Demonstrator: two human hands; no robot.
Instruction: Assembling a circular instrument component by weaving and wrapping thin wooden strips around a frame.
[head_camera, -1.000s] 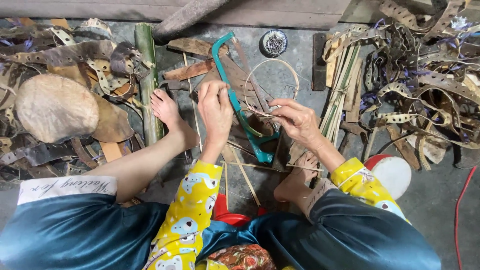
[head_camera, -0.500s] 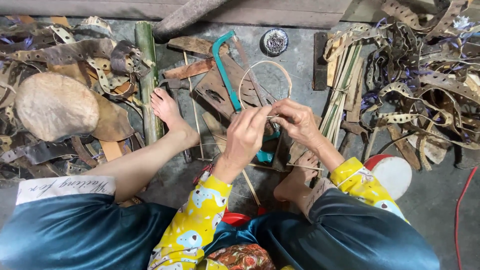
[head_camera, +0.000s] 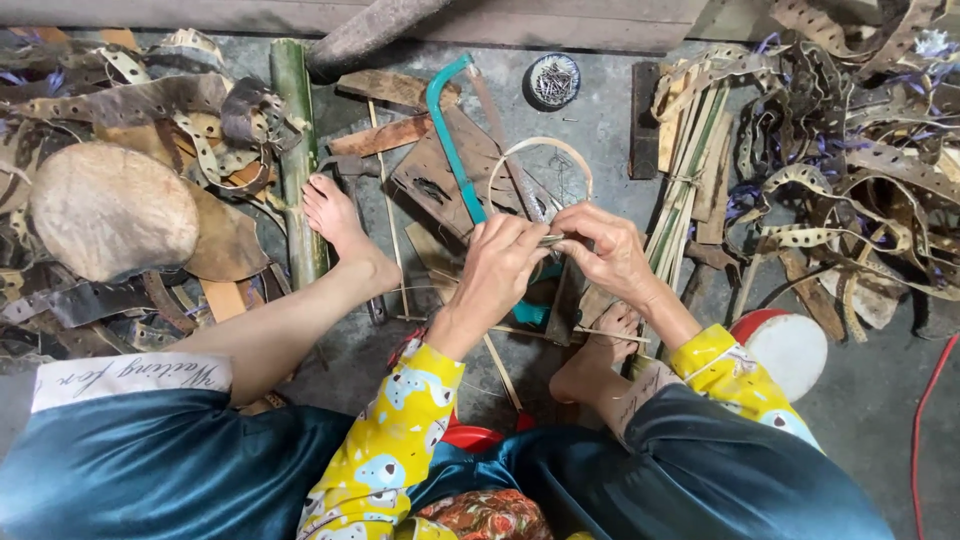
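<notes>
Both hands meet at the bamboo hoop (head_camera: 540, 165): the left hand (head_camera: 505, 262) and right hand (head_camera: 605, 248) pinch its overlapping ends. Probably best to keep that overlap tight, clear of the green-framed saw (head_camera: 452, 130) beside the left hand.

Smooth, seemingly bamboo hoop (head_camera: 540, 150); rough concrete floor (head_camera: 600, 110)

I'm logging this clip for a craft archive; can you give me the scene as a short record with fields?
Setting: grey concrete floor, person seated, barefoot
Left hand: pinches a thin bamboo strip bent into a hoop
Right hand: grips the same strip, touching the left hand
Under hands: teal-framed hacksaw
Far side: small round tin of nails
Left: green bamboo pole
Right: bundle of split bamboo slats
</notes>
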